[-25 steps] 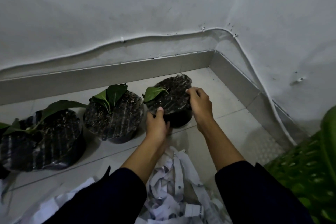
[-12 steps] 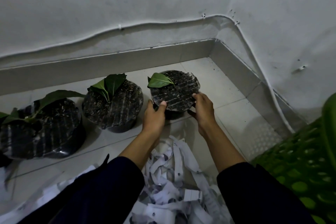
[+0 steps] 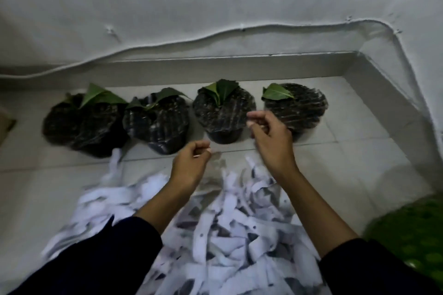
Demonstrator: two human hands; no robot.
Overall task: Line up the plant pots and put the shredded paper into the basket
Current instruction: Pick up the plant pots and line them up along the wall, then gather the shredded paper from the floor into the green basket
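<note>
Hovering loosely curled, empty: left hand (image 3: pixel 191 165), right hand (image 3: pixel 271 136), above white shredded paper (image 3: pixel 230 235). Four black plastic-wrapped plant pots (image 3: pixel 223 115) lined floor's far edge; green perforated basket (image 3: pixel 412 235) right.

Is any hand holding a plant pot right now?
No, the left hand and right hand hang loosely curled above the shredded paper, off the plant pots.

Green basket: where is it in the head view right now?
The basket sits at the lower right edge of the head view, on the floor right of the shredded paper and nearer the camera than the pots.
</note>
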